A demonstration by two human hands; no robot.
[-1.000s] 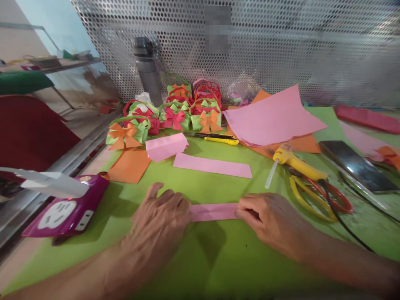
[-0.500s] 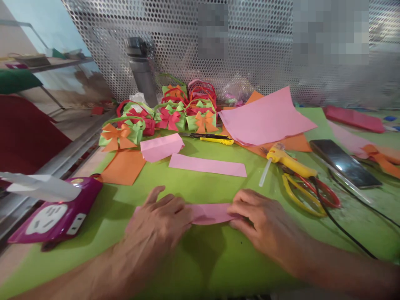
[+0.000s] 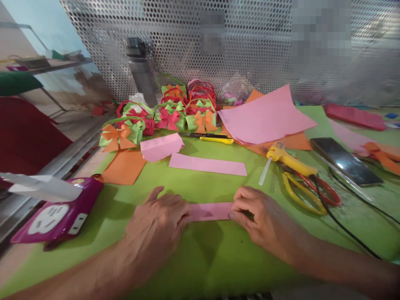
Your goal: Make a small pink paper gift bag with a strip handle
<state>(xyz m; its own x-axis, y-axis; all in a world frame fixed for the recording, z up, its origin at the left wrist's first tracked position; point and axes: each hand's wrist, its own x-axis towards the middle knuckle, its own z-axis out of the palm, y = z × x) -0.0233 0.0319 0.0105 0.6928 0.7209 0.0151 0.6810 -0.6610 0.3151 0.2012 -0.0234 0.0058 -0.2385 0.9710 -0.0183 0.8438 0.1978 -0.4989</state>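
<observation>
A pink paper strip point(image 3: 210, 211) lies across the green tabletop between my two hands. My left hand point(image 3: 162, 218) covers its left part, with the fingers bent and pressed down on the paper. At the right end, my right hand point(image 3: 254, 210) pinches the strip between thumb and fingers. Both ends of the strip are mostly hidden beneath the hands. Just beyond them lie a flat pink strip point(image 3: 208, 164) and a folded pink paper piece point(image 3: 161, 147).
Small paper bags with bows point(image 3: 170, 118) stand at the back beside a grey bottle point(image 3: 141, 73). A cutter point(image 3: 215, 138), pink sheets point(image 3: 268, 114), a glue gun point(image 3: 292, 161), scissors point(image 3: 301, 193) and a phone point(image 3: 345, 160) lie around. A purple power strip point(image 3: 59, 212) sits left.
My right thumb and fingers have closed more tightly on the strip's right end. The visible part of the strip looks narrower and straighter. My left hand stays pressed in nearly the same place.
</observation>
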